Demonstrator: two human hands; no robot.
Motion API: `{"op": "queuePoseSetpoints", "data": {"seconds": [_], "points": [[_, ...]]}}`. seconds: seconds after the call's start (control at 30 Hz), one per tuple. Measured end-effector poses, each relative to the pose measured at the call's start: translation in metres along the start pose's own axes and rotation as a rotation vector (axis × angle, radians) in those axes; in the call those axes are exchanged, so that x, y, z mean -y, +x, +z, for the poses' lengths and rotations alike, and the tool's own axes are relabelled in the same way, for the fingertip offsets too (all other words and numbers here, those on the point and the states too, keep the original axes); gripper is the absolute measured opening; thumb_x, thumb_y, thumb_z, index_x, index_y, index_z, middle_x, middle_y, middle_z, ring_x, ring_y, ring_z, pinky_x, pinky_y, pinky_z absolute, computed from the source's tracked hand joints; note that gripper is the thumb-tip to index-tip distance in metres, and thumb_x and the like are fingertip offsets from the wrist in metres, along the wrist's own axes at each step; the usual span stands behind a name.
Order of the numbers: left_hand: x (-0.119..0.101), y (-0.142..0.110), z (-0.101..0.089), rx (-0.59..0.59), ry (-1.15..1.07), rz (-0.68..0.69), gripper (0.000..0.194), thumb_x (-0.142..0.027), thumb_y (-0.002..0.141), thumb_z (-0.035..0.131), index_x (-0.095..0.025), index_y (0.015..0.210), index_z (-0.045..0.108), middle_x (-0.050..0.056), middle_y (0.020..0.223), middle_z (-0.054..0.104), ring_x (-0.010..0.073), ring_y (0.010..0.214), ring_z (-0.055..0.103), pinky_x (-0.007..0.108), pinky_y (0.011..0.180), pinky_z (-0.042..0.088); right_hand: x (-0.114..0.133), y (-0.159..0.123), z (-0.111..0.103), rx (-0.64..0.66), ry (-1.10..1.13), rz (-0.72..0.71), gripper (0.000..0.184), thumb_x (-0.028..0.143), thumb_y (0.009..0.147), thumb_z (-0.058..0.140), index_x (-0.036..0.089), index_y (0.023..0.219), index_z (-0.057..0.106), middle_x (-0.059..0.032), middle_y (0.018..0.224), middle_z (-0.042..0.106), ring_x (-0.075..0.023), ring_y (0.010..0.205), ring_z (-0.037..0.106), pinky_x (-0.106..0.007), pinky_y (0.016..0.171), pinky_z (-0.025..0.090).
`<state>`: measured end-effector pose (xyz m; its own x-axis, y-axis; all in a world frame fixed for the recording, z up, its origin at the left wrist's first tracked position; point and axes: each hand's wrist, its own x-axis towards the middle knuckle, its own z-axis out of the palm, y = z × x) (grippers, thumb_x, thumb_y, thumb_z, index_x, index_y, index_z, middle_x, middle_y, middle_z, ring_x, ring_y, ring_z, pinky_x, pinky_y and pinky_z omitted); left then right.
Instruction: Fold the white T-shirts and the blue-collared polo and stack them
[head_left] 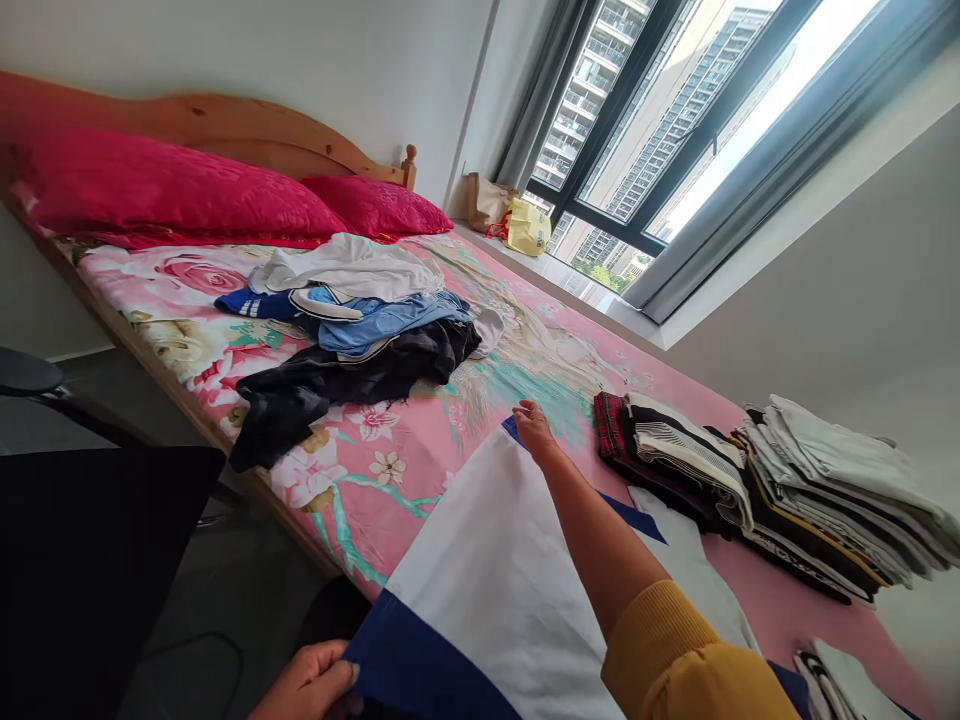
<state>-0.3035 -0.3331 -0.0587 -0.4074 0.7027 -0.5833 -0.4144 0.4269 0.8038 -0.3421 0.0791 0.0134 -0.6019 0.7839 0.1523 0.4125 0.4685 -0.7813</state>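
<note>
A white garment with dark blue bands (480, 540) is spread over the near side of the bed. My left hand (311, 682) pinches its blue edge at the bottom of the view, with thumb on top. Stretched out across the cloth, my right hand (533, 428) is at the garment's far corner, its fingers bent round the blue edge; the fingertips are partly hidden. Some of the garment lies behind my right forearm, which has a mustard sleeve (686, 650).
A loose heap of clothes (375, 300) lies on the flowered bed sheet (390, 440). Folded stacks stand at the right, one with a red plaid piece (613, 425), another topped with pale clothes (840, 450). Pink pillows (172, 190) line the headboard. A black chair (97, 560) stands left.
</note>
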Motion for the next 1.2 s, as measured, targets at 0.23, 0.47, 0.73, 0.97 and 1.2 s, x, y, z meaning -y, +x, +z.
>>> {"op": "queuePoseSetpoints", "data": {"seconds": [0.23,0.47,0.73,0.97,1.2], "points": [[0.004,0.002,0.005,-0.054,0.019,0.046,0.058,-0.075,0.053,0.059,-0.017,0.059,0.054,-0.002,0.054,0.048,0.0109,0.052,0.041,0.023,0.051,0.035,0.009,-0.106,0.010,0.013,-0.234,-0.046,0.056,0.038,0.086,0.041,0.008,0.133,0.041,-0.0168,0.142,0.037,-0.0262,0.134,0.028,-0.045,0.111,0.019],[0.021,0.016,0.006,-0.109,-0.052,0.004,0.056,-0.071,0.050,0.066,-0.017,0.062,0.059,0.000,0.053,0.056,0.0133,0.050,0.048,0.023,0.048,0.037,0.053,-0.183,0.049,0.415,-0.401,-0.208,0.071,0.056,0.086,0.043,0.013,0.142,0.030,-0.0141,0.150,0.021,-0.0284,0.140,0.010,-0.056,0.110,-0.001],[0.011,0.019,-0.002,-0.104,-0.079,0.010,0.049,-0.062,0.046,0.076,-0.017,0.058,0.061,-0.001,0.051,0.057,0.0136,0.049,0.052,0.023,0.047,0.043,0.063,-0.242,0.006,0.282,-0.272,-0.281,0.053,0.053,0.089,0.041,0.029,0.136,0.037,-0.0025,0.148,0.031,-0.0212,0.139,0.019,-0.052,0.111,0.008],[0.002,0.018,0.002,-0.182,-0.238,-0.044,0.049,-0.043,0.040,0.084,-0.017,0.078,0.067,0.000,0.071,0.068,0.0186,0.069,0.063,0.026,0.058,0.055,-0.088,-0.350,-0.169,-0.135,-0.655,0.365,0.049,0.041,0.084,0.042,0.020,0.128,0.051,-0.0112,0.141,0.041,-0.0312,0.133,0.030,-0.062,0.106,0.014],[-0.011,0.013,0.016,-0.294,-0.179,-0.006,0.051,-0.039,0.025,0.081,-0.019,0.069,0.065,-0.003,0.068,0.066,0.0208,0.063,0.064,0.030,0.053,0.059,-0.165,-0.482,-0.255,-0.644,-0.167,0.524,0.045,0.054,0.073,0.048,0.017,0.094,0.063,-0.0123,0.098,0.066,-0.0270,0.094,0.061,-0.040,0.089,0.047]]}}
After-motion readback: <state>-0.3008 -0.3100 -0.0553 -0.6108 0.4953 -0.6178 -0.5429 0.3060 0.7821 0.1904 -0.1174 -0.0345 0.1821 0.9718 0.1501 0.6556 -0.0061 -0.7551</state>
